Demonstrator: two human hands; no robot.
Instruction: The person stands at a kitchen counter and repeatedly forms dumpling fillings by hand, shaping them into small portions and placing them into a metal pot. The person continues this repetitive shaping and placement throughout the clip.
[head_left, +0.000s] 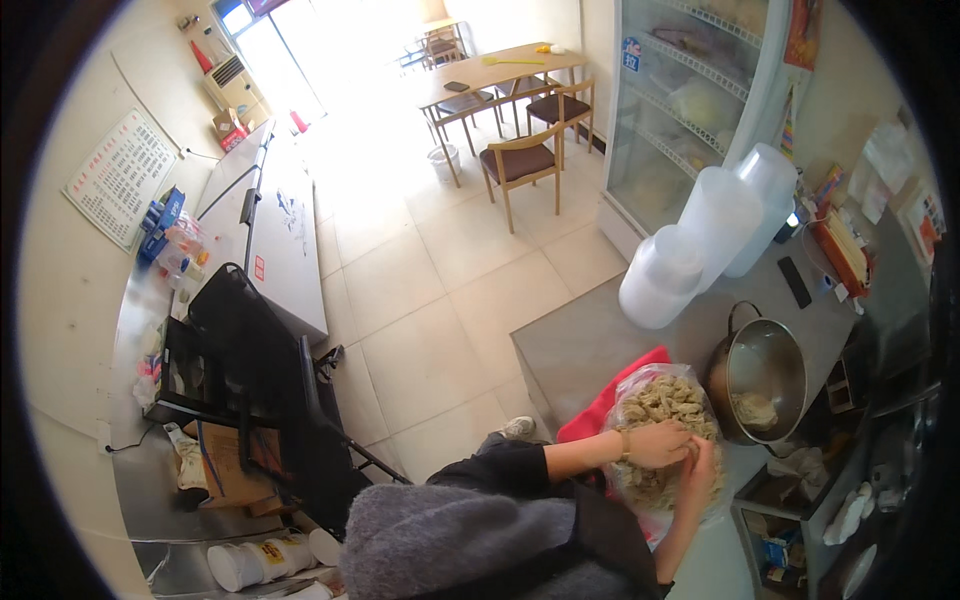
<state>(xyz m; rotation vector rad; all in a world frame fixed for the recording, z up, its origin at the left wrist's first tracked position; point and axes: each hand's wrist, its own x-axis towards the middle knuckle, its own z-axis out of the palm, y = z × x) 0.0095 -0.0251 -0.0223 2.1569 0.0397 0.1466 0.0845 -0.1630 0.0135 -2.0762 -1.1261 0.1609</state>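
My left hand (660, 444), with a band at the wrist, reaches over a clear plastic bag (675, 369) heaped with beige-brown food pieces (664, 401). Close against it is my right hand (700, 463), coming in from the lower side. The fingers of both hands meet above the food; whatever is between them is too small to make out. A red plastic bag (600, 412) lies under and beside the clear one. Just past the bags stands a two-handled metal pot (772, 352) with a pale lump of food (754, 411) in its bottom.
Stacks of translucent plastic tubs (660, 277) rise from the metal counter (577, 330) near a glass-door fridge (675, 112). Open shelving (776, 547) adjoins the counter at lower right. A black chair (262, 345) is behind me, beside a white chest freezer (285, 247).
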